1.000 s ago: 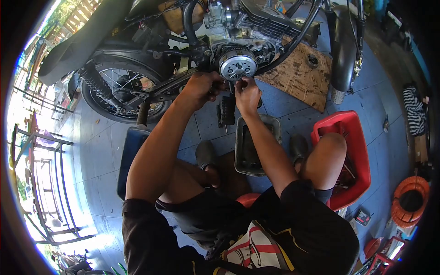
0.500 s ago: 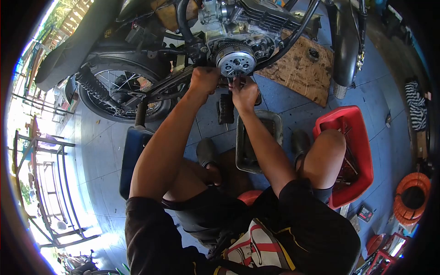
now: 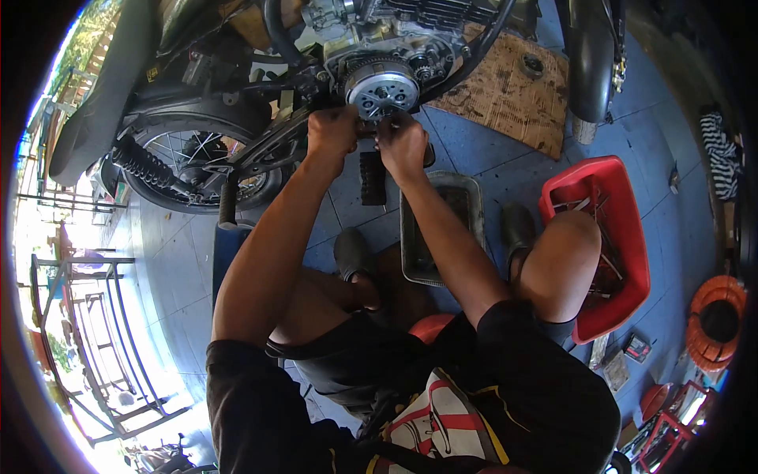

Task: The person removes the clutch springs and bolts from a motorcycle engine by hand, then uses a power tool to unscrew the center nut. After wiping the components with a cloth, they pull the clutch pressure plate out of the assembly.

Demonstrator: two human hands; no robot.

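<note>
The exposed clutch (image 3: 382, 79), a round silver drum with a pressure plate, sits in the open side of the motorcycle engine (image 3: 339, 47). My left hand (image 3: 332, 134) is closed just below and left of the clutch. Beside it, my right hand (image 3: 403, 146) has its fingers pinched together at the clutch's lower edge. Whatever lies between the fingers of either hand is too small or hidden to make out. Under the hands hangs a black rubber footpeg (image 3: 372, 178).
A dark oil pan (image 3: 442, 280) rests on the tiled floor between my feet. To the right stands a red tub (image 3: 636, 237) with tools inside. Stained cardboard (image 3: 505, 99) lies under the engine. The rear wheel (image 3: 197, 201) is at left.
The view has shifted, so the motorcycle and both hands appear higher and further left. Both hands remain at the clutch's lower edge, the right one turned slightly more over its fingers.
</note>
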